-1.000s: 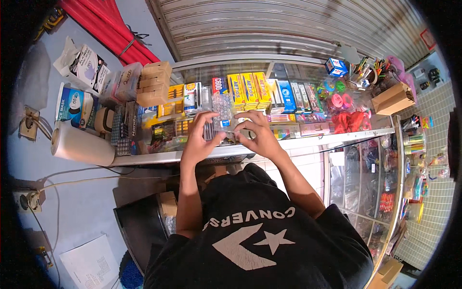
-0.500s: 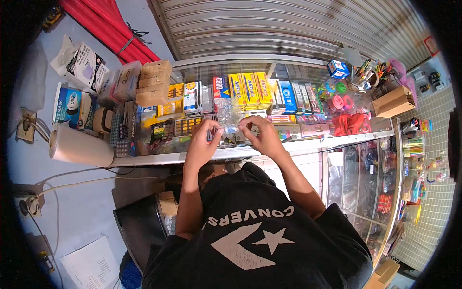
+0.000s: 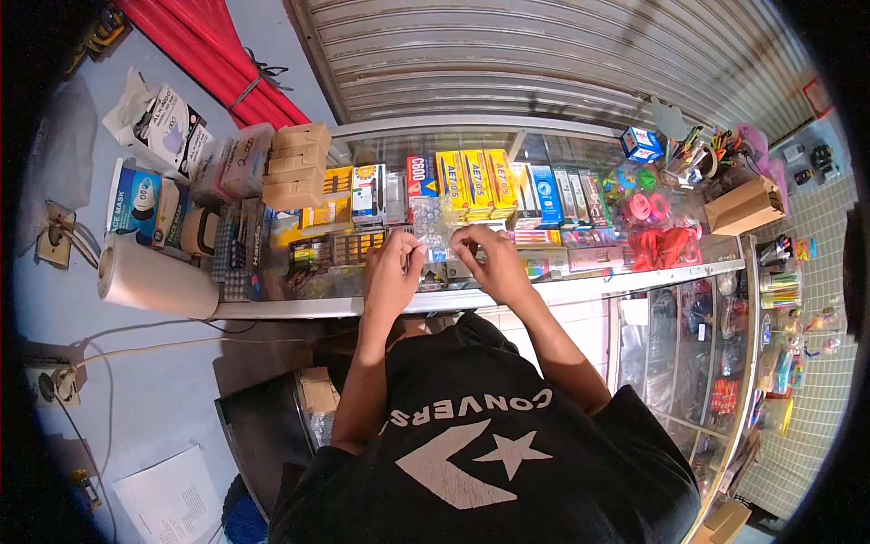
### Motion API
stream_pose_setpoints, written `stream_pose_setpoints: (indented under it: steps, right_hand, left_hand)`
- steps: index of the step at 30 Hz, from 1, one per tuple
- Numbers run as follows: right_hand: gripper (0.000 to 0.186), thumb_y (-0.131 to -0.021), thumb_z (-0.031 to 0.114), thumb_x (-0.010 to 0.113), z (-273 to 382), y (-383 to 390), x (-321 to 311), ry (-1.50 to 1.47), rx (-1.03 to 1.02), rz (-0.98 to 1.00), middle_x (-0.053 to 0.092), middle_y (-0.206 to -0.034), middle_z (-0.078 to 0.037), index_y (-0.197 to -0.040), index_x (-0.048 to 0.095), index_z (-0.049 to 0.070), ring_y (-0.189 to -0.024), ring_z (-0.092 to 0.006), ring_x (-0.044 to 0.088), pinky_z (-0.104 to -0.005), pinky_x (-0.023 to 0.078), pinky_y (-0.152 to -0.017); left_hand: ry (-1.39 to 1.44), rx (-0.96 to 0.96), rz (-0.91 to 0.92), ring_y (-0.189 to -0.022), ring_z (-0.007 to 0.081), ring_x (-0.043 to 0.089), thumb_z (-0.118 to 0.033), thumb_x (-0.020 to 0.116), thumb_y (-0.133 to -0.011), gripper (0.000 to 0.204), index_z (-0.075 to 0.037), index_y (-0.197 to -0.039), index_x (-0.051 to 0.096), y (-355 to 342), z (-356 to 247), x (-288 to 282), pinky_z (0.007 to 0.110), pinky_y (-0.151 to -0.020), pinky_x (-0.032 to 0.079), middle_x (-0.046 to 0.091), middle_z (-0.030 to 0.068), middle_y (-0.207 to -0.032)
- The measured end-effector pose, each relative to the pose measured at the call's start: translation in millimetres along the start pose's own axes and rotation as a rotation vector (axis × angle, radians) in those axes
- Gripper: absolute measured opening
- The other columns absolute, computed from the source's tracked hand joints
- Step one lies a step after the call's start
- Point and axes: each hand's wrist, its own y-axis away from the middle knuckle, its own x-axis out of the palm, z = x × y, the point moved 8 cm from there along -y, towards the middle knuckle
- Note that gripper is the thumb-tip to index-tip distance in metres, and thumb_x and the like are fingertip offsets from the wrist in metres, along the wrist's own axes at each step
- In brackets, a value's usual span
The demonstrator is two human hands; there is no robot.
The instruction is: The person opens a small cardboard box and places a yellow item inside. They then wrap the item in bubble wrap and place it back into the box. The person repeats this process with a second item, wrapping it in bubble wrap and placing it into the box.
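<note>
My left hand (image 3: 393,272) and my right hand (image 3: 494,263) are held close together above the front part of a glass-topped display counter (image 3: 326,306). Between their fingertips is a clear plastic bag (image 3: 432,220) with small rounded shapes showing in it. It lies away from me, toward the yellow boxes (image 3: 475,184). Thumb and fingers of each hand are pinched at its near edge, left and right. Because the plastic is see-through, its outline and contents are hard to make out.
Brown cardboard holders (image 3: 295,165), a white roll (image 3: 156,281) and a face mask box (image 3: 145,201) stand at the left. Right along the counter are a blue-and-white box (image 3: 641,144), pens in holders and an open brown carton (image 3: 745,201). A metal shutter (image 3: 544,59) rises behind.
Both hands have stayed nearly in place, with the fingertips slightly shifted and a little farther apart at the bag's edge. The whole view has moved slightly.
</note>
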Motion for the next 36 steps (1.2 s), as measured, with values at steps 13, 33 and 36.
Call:
stream_pose_setpoints:
  steps: [13,33,36]
  right_hand:
    - [0.028,-0.084,0.014,0.081,44.8,9.2,11.0,0.29,-0.377,0.007,0.07,-0.111,-0.003,-0.112,0.079,0.01,-0.101,-0.0244,0.062,-0.0384,0.047,-0.085]
    - [0.028,-0.086,0.007,0.08,17.3,-4.8,15.9,0.031,-0.224,0.151,0.072,-0.106,-0.014,-0.11,0.066,0.003,-0.103,-0.0378,0.067,-0.0438,0.054,-0.089]
    - [0.028,-0.088,0.01,0.08,15.1,-6.0,13.6,0.011,-0.219,0.153,0.072,-0.107,-0.014,-0.11,0.066,0.002,-0.102,-0.0377,0.069,-0.0436,0.055,-0.088]
  left_hand:
    - [0.063,-0.039,-0.039,-0.061,0.0154,0.055,-0.011,0.071,-0.097,0.016,0.0,-0.1,0.06,4.2,7.6,3.1,0.033,-0.059,0.046,0.062,0.0071,-0.073]
    - [-0.199,0.237,0.119,-0.112,0.0339,0.06,-0.015,0.081,-0.087,0.045,-0.009,-0.125,0.058,7.4,-26.0,-5.2,0.047,-0.095,0.043,0.068,0.0089,-0.115]
    - [-0.19,0.222,0.129,-0.108,0.0335,0.062,-0.014,0.081,-0.086,0.045,-0.009,-0.124,0.058,4.8,-21.9,-5.7,0.047,-0.094,0.045,0.071,0.0068,-0.108]
